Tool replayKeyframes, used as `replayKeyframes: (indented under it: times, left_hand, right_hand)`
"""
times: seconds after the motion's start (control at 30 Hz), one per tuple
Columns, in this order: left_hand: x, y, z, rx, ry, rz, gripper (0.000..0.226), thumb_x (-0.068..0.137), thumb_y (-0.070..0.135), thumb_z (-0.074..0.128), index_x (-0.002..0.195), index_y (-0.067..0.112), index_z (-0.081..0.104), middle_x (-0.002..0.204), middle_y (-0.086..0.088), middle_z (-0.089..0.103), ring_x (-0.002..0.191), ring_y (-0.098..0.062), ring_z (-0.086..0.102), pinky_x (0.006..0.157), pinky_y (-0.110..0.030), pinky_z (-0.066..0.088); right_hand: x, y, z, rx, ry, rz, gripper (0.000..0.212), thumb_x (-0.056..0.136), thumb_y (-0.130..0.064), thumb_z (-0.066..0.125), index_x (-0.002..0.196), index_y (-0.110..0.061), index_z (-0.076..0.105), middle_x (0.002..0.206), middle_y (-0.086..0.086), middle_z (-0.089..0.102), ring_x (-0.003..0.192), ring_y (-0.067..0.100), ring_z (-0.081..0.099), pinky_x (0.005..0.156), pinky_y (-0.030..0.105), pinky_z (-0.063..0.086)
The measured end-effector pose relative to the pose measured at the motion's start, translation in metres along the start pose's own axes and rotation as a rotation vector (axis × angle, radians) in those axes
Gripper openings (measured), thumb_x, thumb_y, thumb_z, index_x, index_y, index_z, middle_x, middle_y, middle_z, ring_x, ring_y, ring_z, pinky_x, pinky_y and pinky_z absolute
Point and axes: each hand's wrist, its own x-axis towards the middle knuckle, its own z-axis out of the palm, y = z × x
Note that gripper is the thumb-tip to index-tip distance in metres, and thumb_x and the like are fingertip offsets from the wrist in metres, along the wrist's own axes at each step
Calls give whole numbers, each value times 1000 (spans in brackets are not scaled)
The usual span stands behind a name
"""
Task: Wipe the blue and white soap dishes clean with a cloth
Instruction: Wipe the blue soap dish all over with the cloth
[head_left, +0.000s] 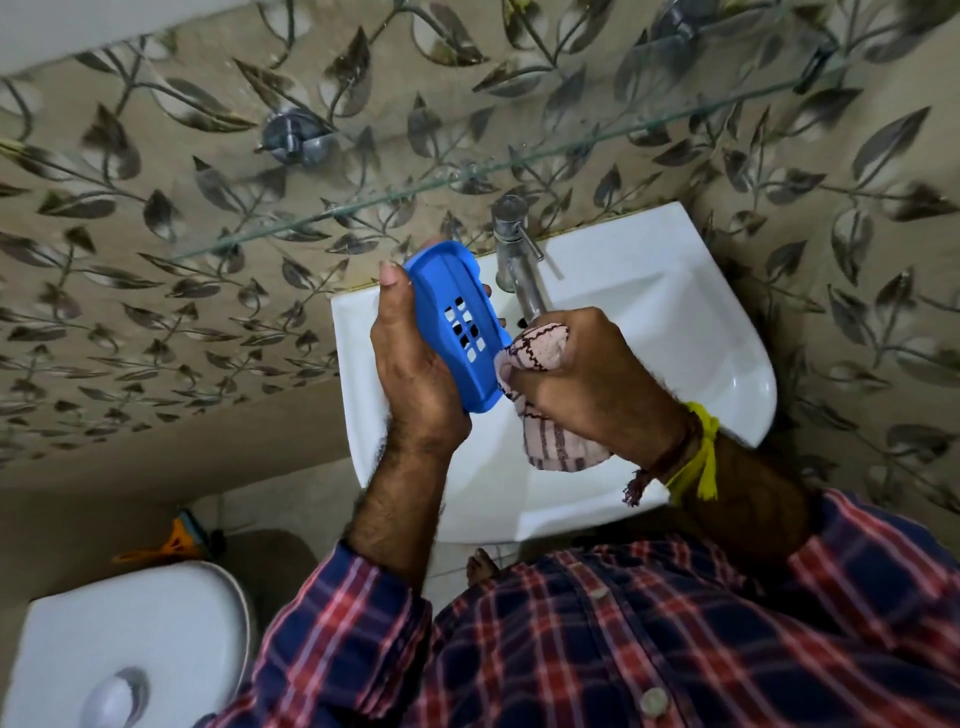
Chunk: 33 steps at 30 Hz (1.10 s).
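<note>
Left hand (410, 364) grips the blue soap dish (460, 325) over the left rim of the white sink (727, 364); thumb along the dish's near-left edge, fingers curled round the far side, tips showing at the 3 o'clock edge of the dish. Dish tilted, long axis running 11 to 5 o'clock, slotted drain holes facing the camera. Right hand (587, 374) clamped on a bunched pink striped cloth (540, 395), fingers wrapped tight round it; cloth wad touches the dish's lower right edge, at about 4 o'clock of the dish. Loose cloth end hangs below the right hand over the basin. Metal tap (517, 260) stands at 12 o'clock of the right hand, spout partly hidden behind the knuckles. Yellow and red threads (696, 452) tied on the right wrist. Glass shelf (467, 176) crosses the leaf-patterned wall tiles (156, 260) above the sink. White toilet tank (130, 649) at 8 o'clock of the frame. Plaid shirt sleeves (623, 649) fill the bottom. White soap dish not seen.
</note>
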Motion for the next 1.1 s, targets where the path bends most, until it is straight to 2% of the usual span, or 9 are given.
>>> replayKeyframes:
  times: [0.13, 0.2, 0.33, 0.5, 0.6, 0.7, 0.8, 0.9, 1.1]
  left_hand:
    - [5, -1, 0, -4, -28, 58, 58, 94, 59, 39, 98, 12, 72, 83, -7, 72, 74, -25, 69, 72, -37, 54]
    - [5, 0, 2, -10, -30, 67, 56, 92, 62, 42, 94, 15, 73, 84, -9, 70, 75, -26, 67, 72, -37, 54]
    - [5, -2, 2, 4, 7, 40, 71, 78, 70, 50, 107, 9, 67, 98, -20, 60, 87, -32, 61, 77, -42, 51]
    - [5, -3, 2, 5, 19, 61, 62, 78, 70, 51, 97, 13, 69, 89, -13, 63, 80, -28, 62, 71, -37, 51]
    - [4, -4, 0, 26, 38, 70, 63, 77, 71, 52, 95, 13, 67, 84, -9, 64, 74, -25, 62, 66, -33, 52]
    - [5, -2, 0, 71, 47, 135, 47, 80, 69, 50, 82, 28, 73, 74, 4, 67, 67, -16, 65, 61, -29, 54]
    - [3, -2, -1, 56, 17, 95, 59, 80, 71, 50, 98, 20, 74, 81, -2, 69, 71, -19, 66, 64, -31, 54]
    - [2, -8, -4, 56, -14, 94, 56, 93, 67, 41, 111, 26, 74, 95, -3, 70, 79, -18, 65, 68, -31, 54]
    - [2, -10, -4, 114, -80, 128, 54, 102, 56, 26, 119, 27, 69, 107, -5, 68, 96, -23, 64, 84, -38, 54]
  right_hand:
    - [-7, -7, 1, 177, -112, 46, 19, 81, -10, 79, 73, 1, 67, 69, 11, 73, 64, 22, 72, 62, 34, 60]
    - [-11, -9, 4, 147, -119, 30, 17, 80, -15, 81, 78, -3, 69, 73, 5, 75, 67, 16, 73, 64, 32, 61]
    - [-10, -11, 2, -39, -77, -41, 16, 78, -22, 82, 78, -13, 69, 75, -2, 73, 67, 10, 69, 61, 20, 53]
    - [-8, -12, -1, -89, -137, -83, 15, 78, -22, 82, 84, -17, 69, 78, -4, 72, 69, 8, 68, 63, 17, 52]
    - [-13, -12, 4, -138, -140, -132, 19, 77, -23, 82, 91, -17, 71, 86, -3, 72, 75, 12, 69, 68, 26, 58]
    - [-12, -11, 3, -194, -20, -121, 20, 76, -26, 82, 91, -17, 71, 89, 2, 74, 80, 22, 70, 72, 34, 60]
    - [-8, -8, -1, -151, -46, -102, 16, 76, -23, 82, 83, -15, 71, 82, 1, 75, 75, 19, 70, 70, 35, 61]
    - [-8, -12, 3, -45, -177, -112, 14, 74, -20, 84, 82, -17, 72, 79, -2, 75, 71, 9, 71, 71, 33, 61]
    - [3, -30, 1, 170, -102, -196, 18, 73, -3, 83, 86, -10, 74, 82, -3, 73, 76, 3, 69, 73, 13, 54]
